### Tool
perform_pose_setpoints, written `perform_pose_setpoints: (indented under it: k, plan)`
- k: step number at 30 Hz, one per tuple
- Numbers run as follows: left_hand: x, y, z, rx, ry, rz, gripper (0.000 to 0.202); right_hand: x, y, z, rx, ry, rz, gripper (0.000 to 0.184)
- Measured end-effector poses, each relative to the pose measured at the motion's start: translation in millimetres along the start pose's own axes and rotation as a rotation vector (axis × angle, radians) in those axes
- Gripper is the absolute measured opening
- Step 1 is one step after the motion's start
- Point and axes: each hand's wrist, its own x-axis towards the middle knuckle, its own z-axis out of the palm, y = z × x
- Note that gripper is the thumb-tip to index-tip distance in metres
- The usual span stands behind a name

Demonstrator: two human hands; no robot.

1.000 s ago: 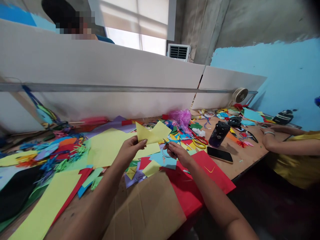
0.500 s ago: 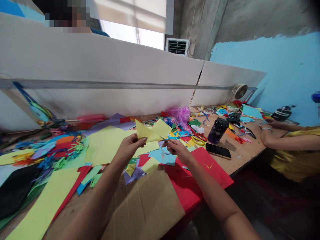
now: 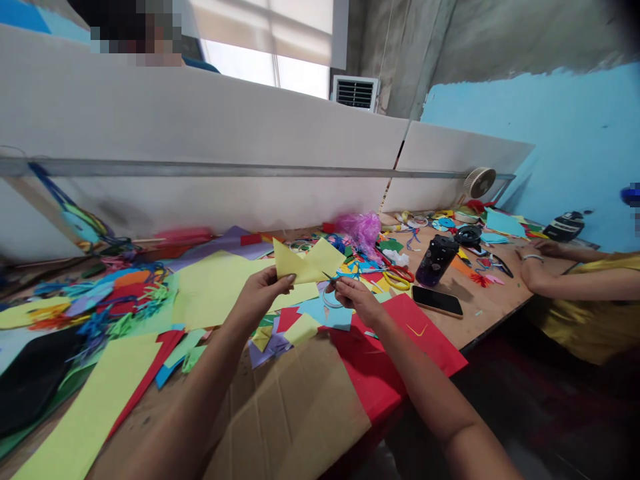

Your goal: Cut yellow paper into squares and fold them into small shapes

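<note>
Over the cluttered table (image 3: 483, 323), you held a yellow paper piece (image 3: 306, 269), one V notch already in its far edge.
Your left hand (image 3: 264, 290) pinched its near left part mid-scene; your right hand (image 3: 357, 297) was curled tight. A pink plastic bag (image 3: 364, 230) lay far, a dark bottle (image 3: 437, 261) stood right, contents hidden. That right grip held small scissors (image 3: 331, 281), blades by the paper's right corner; how much cutting remained didn't show.

Craft workshop; table (image 3: 500, 297) with coloured paper (image 3: 220, 287)
</note>
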Motion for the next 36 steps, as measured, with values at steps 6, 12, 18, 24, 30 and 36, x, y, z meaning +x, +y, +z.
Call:
perform_pose_setpoints:
  k: [6,12,18,24,30,36]
  plan:
    - [1.3,-1.5,-0.4,0.003,-0.009,0.013,0.043,-0.6,-0.8,0.4,-0.010,0.003,0.007,0.045]
    - [0.9,-1.7,-1.5,0.004,-0.019,0.020,0.041,0.2,0.7,-0.1,-0.017,0.013,0.017,0.043]
    - [1.1,-3.9,-2.0,0.008,-0.029,0.029,0.039,0.9,2.3,-0.5,-0.018,0.003,0.004,0.043]
    - [2.0,-6.3,-1.7,0.025,-0.034,0.044,0.038,0.4,2.2,-0.7,-0.018,0.003,0.003,0.042]
    - [1.6,-4.2,-1.2,0.038,-0.042,0.058,0.037,1.2,3.1,-0.6,-0.017,0.010,-0.007,0.041]
    - [0.3,-1.5,0.2,0.073,-0.047,0.070,0.032,1.6,4.7,-0.5,-0.015,0.023,-0.002,0.042]
